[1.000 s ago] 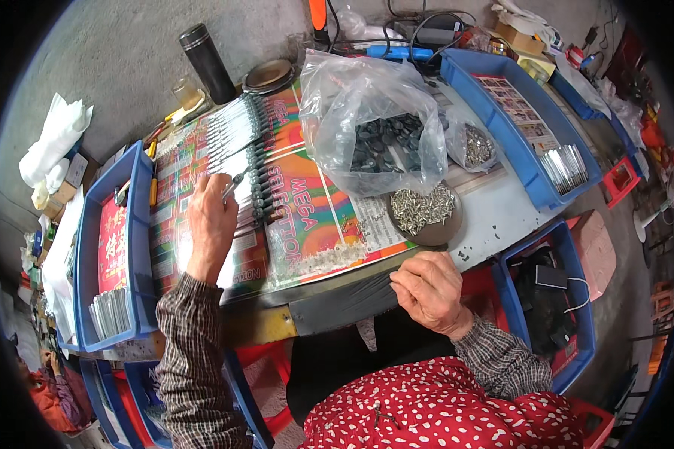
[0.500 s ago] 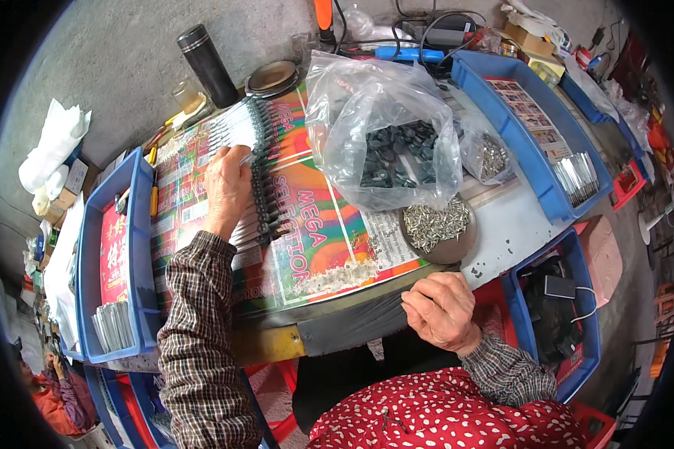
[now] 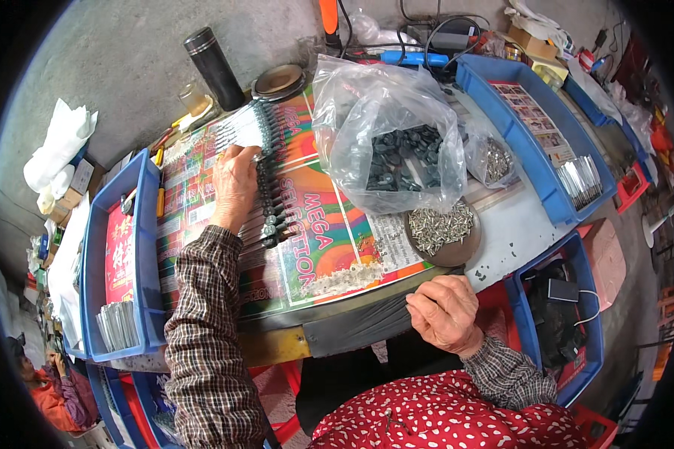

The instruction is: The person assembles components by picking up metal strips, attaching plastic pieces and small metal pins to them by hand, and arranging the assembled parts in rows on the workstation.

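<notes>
My left hand [image 3: 234, 183] is closed over a row of thin silver rods with dark ends [image 3: 271, 211], its fingertips at the dark ends. What it pinches is too small to make out. The rods lie side by side on a colourful printed sheet [image 3: 318, 266]. My right hand [image 3: 445, 313] is curled, thumb against fingers, just off the table's front edge; anything inside is hidden. Beyond it stands a round dish [image 3: 468, 253] of small silver metal pieces [image 3: 438, 228]. An open clear plastic bag [image 3: 419, 196] holds many dark, glossy pieces [image 3: 404, 153].
Blue trays with bundled silver rods stand at the left [image 3: 148, 262] and right [image 3: 502, 123]. Another blue bin [image 3: 595, 340] sits lower right. A black flask [image 3: 213, 67] and a round lidded tin [image 3: 278, 79] are at the back. A person [image 3: 60, 389] sits far lower left.
The view has shifted slightly. My left fingers have settled lower against the dark ends; a silver piece that showed at their tips is less visible. My right hand stays curled in nearly the same place.
</notes>
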A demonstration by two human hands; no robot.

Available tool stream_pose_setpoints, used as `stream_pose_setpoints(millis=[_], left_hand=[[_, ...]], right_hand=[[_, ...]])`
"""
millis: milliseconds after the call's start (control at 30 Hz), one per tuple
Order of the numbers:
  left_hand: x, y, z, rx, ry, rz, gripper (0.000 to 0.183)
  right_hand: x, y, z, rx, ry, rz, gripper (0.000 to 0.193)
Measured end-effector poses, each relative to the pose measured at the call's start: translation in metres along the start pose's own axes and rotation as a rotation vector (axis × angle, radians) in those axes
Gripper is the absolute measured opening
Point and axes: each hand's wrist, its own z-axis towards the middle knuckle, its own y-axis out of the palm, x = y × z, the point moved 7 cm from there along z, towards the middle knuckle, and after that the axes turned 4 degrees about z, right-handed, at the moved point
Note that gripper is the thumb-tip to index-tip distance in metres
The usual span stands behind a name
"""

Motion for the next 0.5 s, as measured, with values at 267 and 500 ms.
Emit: stream_pose_setpoints(millis=[267,500], left_hand=[[0.004,-0.002,-0.004,0.078,0.034,0.015,0.025],[0.013,-0.042,-0.036,0.033,-0.037,-0.061,0.028]], right_hand=[[0.000,-0.001,-0.001,0.010,0.006,-0.004,0.021],[-0.001,0.002,0.000,0.010,-0.006,0.024,0.020]])
